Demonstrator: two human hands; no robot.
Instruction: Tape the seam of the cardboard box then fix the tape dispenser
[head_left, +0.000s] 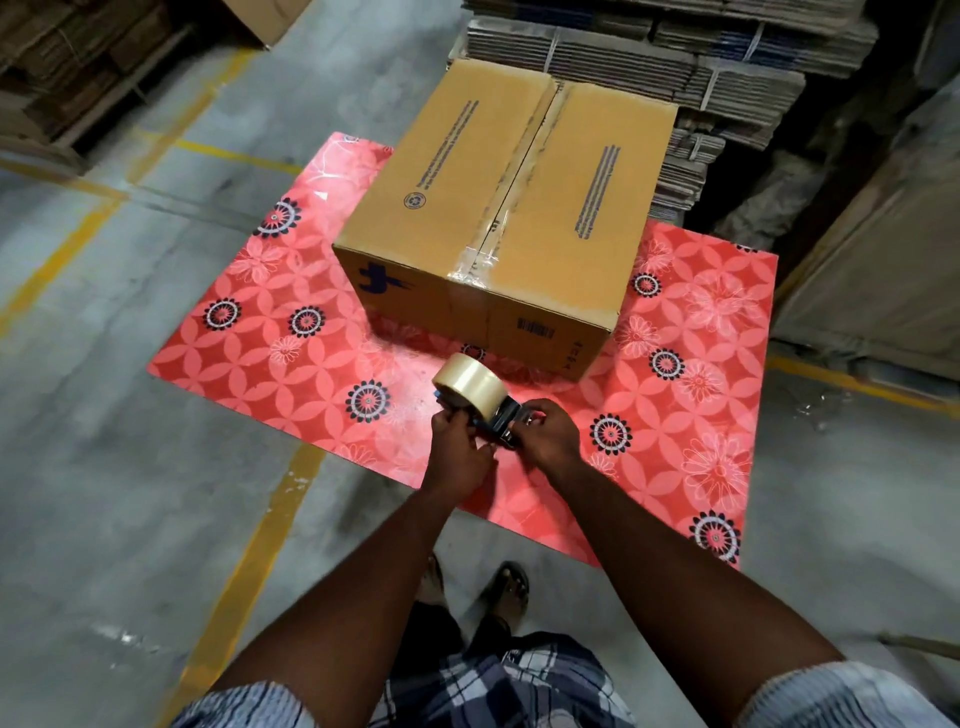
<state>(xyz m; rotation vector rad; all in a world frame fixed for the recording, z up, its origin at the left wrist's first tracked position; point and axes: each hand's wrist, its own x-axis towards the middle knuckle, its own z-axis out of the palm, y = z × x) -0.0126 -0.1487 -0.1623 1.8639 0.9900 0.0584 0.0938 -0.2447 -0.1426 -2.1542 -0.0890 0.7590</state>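
A brown cardboard box (519, 208) stands on a red flowered table (291, 343). Clear tape runs along its top seam and down over the near edge. In front of the box I hold a tape dispenser (485, 402) with a roll of clear tape above the table. My left hand (462, 452) grips the dispenser from the left, below the roll. My right hand (550, 434) holds its dark frame from the right. The dispenser's lower part is hidden between my fingers.
Stacks of flattened cardboard (675, 62) stand behind the box. More cardboard is piled at the top left (67, 67), and a large board leans at the right (883, 270). The concrete floor has yellow lines (249, 561). My feet (498, 582) are below the table's near edge.
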